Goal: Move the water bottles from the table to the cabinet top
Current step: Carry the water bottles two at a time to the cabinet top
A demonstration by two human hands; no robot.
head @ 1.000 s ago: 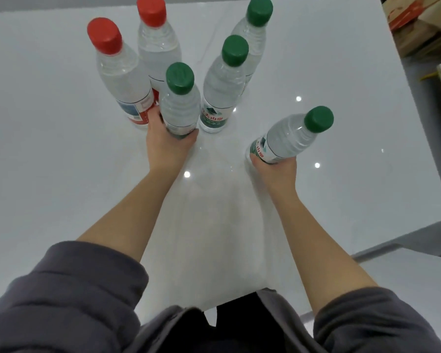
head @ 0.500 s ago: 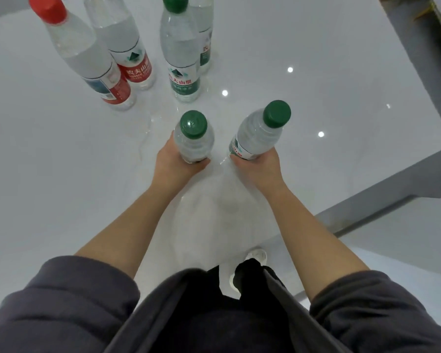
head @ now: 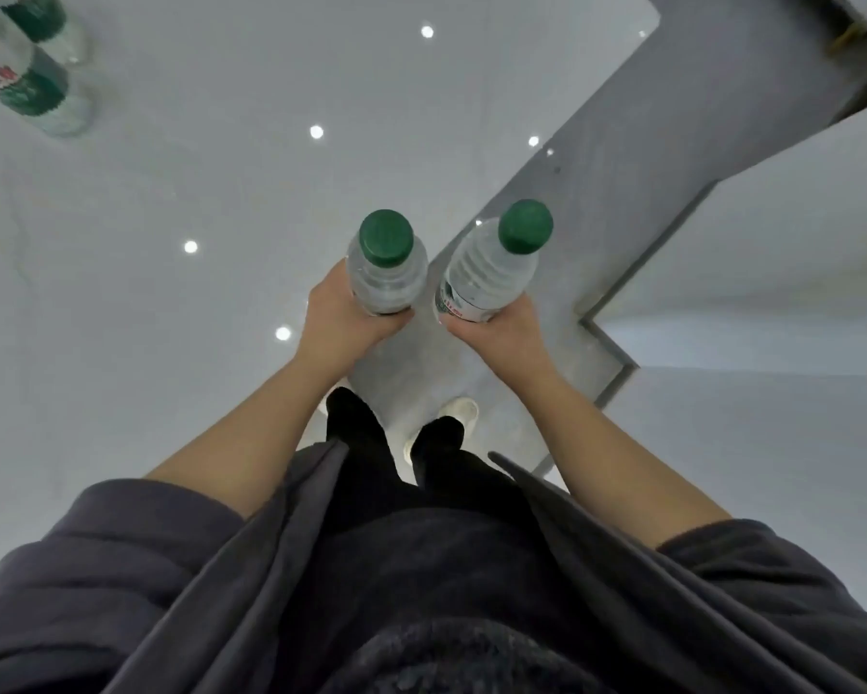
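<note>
Left hand (head: 344, 318): fingers and thumb are curled round the lower body of a bottle, gripping it from the side nearest the person; the fingertips are hidden behind the plastic.
Right hand (head: 501, 333): wrapped round the base of a second bottle, with the thumb lying across the near side just under the label.
Left bottle (head: 386, 280): clear, with a green cap (head: 386, 237), held almost upright above the near edge of the table.
Right bottle (head: 486, 275): clear, with a green cap (head: 525, 226) and a green-and-red label; it tilts away to the right and is held over the floor, just beside the left bottle but not touching it.
Remaining bottles (head: 30, 92): two with green labels stand at the far left of the table, well apart from the hands and partly cut off by the frame.
Table (head: 171, 202): glossy white, with small ceiling lights reflected in it.
Floor (head: 622, 157): a grey strip between the table and a white surface (head: 772, 252) on the right.
Person: dark grey sleeves (head: 121, 543) pushed up past the forearms, black trousers, and one pale shoe (head: 459, 410) on the floor.
</note>
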